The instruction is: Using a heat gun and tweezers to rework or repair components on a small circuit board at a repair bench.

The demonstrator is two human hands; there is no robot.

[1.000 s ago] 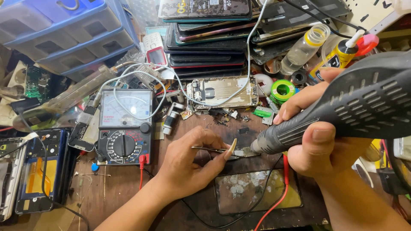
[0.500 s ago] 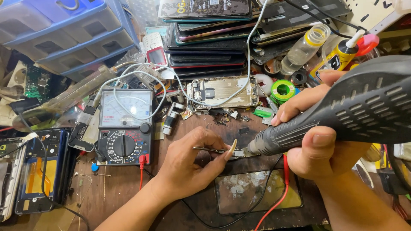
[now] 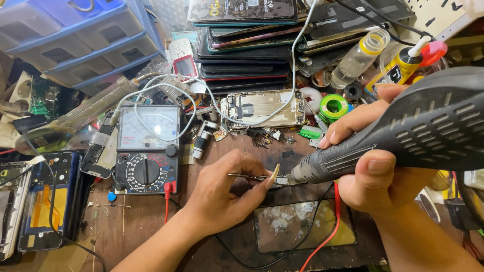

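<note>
Head view of a repair bench (image 3: 141, 221). The left hand (image 3: 222, 196) pinches slim metal tweezers (image 3: 249, 177) between thumb and fingers, their tips on a small part (image 3: 282, 180) lying at mid-bench; the part is too small to identify. The right hand (image 3: 375, 166) is wrapped closed around a dark hot-air gun (image 3: 403, 136), nozzle just beside the part. The part likely handles as light, thin and fragile, best gripped at its edge; the gun is bulky and stiff, held at its ribbed body. An analogue multimeter (image 3: 146, 151) sits to the left.
</note>
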